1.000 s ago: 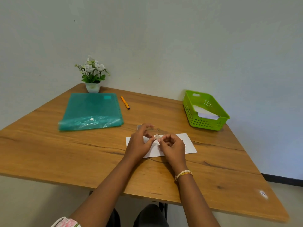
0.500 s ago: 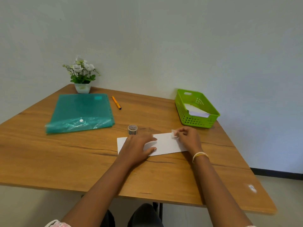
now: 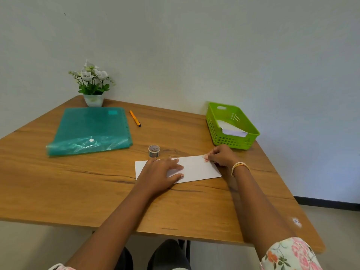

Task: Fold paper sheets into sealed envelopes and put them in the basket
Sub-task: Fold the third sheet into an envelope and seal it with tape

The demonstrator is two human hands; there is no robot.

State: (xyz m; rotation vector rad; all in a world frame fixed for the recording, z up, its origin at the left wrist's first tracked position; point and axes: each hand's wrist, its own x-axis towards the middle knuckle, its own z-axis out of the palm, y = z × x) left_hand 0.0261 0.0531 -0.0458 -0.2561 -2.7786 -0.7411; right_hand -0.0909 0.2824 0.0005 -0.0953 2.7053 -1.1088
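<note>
The left hand [image 3: 162, 173] lay flat, fingers straight, pressing the left half of the folded white paper envelope [image 3: 196, 168] onto the wooden table [image 3: 78, 191]. The right hand [image 3: 221, 154], a pale beaded bracelet [image 3: 240, 167] on its wrist, had its fingers curled at the envelope's far right corner, pinching or pressing something small there; whether that was a piece of tape could not be told.

The envelope lay flat near the middle of the table, toward its near edge. Its long axis ran left to right, roughly parallel to the near edge, with the right end tilted slightly away from the person.

A small roll of patterned tape [image 3: 154, 151] stood just beyond the envelope's far edge, near the left hand's fingertips. A lime-green perforated plastic basket [image 3: 236, 142] sat by the table's far right corner, just beyond the right hand, with white folded paper [image 3: 230, 129] inside it. A translucent teal plastic document folder [image 3: 91, 129] with 1 white snap button lay flat toward the far left corner. An orange pen [image 3: 135, 118] with a dark tip lay just right of the folder. A white pot of white artificial flowers [image 3: 92, 84] stood at the far left corner against the wall. Floral sleeves [image 3: 292, 254] showed at the bottom of the view.
</note>
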